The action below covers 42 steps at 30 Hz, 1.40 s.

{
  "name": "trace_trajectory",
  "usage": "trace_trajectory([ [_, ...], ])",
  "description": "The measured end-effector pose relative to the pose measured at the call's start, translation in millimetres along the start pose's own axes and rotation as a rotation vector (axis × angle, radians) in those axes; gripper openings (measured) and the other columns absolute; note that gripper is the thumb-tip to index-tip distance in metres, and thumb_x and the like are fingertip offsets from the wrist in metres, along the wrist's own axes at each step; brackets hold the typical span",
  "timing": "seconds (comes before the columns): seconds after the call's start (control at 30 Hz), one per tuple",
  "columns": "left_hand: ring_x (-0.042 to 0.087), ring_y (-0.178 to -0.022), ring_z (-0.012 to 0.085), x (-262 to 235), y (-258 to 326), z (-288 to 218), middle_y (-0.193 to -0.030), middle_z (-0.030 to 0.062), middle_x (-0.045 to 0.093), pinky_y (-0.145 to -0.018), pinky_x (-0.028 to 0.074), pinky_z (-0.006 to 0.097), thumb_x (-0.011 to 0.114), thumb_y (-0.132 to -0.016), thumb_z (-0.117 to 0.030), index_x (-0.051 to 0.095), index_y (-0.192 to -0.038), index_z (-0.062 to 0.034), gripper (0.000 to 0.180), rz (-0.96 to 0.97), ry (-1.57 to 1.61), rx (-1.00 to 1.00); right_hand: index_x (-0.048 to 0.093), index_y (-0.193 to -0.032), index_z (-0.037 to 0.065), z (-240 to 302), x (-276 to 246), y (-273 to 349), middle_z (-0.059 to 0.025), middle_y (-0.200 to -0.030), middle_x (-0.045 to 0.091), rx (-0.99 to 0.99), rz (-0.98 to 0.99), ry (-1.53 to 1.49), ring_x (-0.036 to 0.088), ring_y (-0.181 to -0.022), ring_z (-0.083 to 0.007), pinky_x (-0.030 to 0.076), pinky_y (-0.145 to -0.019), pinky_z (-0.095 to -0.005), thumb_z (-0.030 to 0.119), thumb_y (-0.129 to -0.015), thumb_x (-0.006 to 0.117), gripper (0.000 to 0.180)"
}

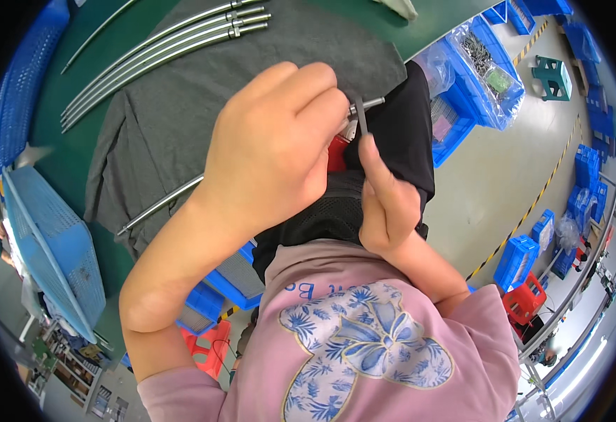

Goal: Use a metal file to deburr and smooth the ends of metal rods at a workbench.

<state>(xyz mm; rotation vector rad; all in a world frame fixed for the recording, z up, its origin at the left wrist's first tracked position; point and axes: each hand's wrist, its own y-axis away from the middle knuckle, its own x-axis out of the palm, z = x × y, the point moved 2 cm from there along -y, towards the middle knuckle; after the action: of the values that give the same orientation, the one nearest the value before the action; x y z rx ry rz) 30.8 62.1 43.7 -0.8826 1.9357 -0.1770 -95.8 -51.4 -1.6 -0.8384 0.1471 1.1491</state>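
Observation:
A slim silver metal rod (161, 204) slants up from the grey cloth (135, 133) and passes through my left hand (276, 137), which is closed around it. Its fitted end shows just past my fist, over my lap. My right hand (391, 200) is closed on a flat grey wrench (362, 118), thumb pressed along its lower part. The wrench's upper part crosses the rod near that end; whether its jaw grips the fitting cannot be made out. Several similar silver rods (163, 56) lie side by side on the cloth and table at the upper left.
The green table (54, 176) carries the cloth. Blue perforated baskets (54, 246) stand at the left. Right of my lap are blue bins (455, 105), one with a plastic bag of small metal parts (477, 53). A green stool (553, 79) stands farther off.

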Motion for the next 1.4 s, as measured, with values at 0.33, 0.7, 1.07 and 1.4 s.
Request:
trace_trajectory([
  [0.33, 0.049, -0.06, 0.0254, -3, -1, -2, -0.07, 0.0078, 0.051, -0.053, 0.04, 0.033, 0.068, -0.067, 0.005, 0.055, -0.072, -0.0008, 0.015, 0.039, -0.014, 0.018, 0.05, -0.128, -0.006, 1, 5, -16, -0.0204, -0.091, 0.068, 0.208, 0.089, -0.115, 0.063, -0.056, -0.0205, 0.049, -0.062, -0.0223, -0.015, -0.075, 0.045, 0.054],
  [0.7, 0.049, -0.059, 0.0249, -1, -1, -1, -0.069, 0.0074, 0.051, -0.053, 0.04, 0.033, 0.068, -0.067, 0.005, 0.055, -0.072, -0.0008, 0.015, 0.014, -0.003, 0.013, 0.052, -0.126, -0.007, 5, 3, 4, -0.0191, -0.083, 0.066, 0.143, -0.039, -0.158, 0.056, -0.049, -0.0187, 0.045, -0.052, -0.0219, -0.016, -0.072, 0.047, 0.055],
  [1.07, 0.048, -0.059, 0.0254, -2, -2, -1, -0.069, 0.0078, 0.051, -0.052, 0.039, 0.033, 0.068, -0.067, 0.005, 0.054, -0.071, -0.0011, 0.016, 0.007, -0.001, 0.045, 0.054, -0.125, -0.006, 2, 7, -17, -0.0194, -0.084, 0.066, 0.14, -0.033, -0.189, 0.061, -0.055, -0.0235, 0.047, -0.057, -0.0237, -0.015, -0.075, 0.046, 0.051],
  [1.4, 0.048, -0.058, 0.0253, 0, -4, 1, -0.069, 0.0081, 0.051, -0.051, 0.038, 0.033, 0.068, -0.067, 0.005, 0.054, -0.07, -0.0012, 0.016, 0.007, 0.003, 0.041, 0.054, -0.126, -0.005, -6, 5, 10, -0.0119, -0.062, 0.053, 0.048, -0.074, -0.118, 0.048, -0.042, -0.0174, 0.041, -0.046, -0.0236, -0.015, -0.071, 0.048, 0.056],
])
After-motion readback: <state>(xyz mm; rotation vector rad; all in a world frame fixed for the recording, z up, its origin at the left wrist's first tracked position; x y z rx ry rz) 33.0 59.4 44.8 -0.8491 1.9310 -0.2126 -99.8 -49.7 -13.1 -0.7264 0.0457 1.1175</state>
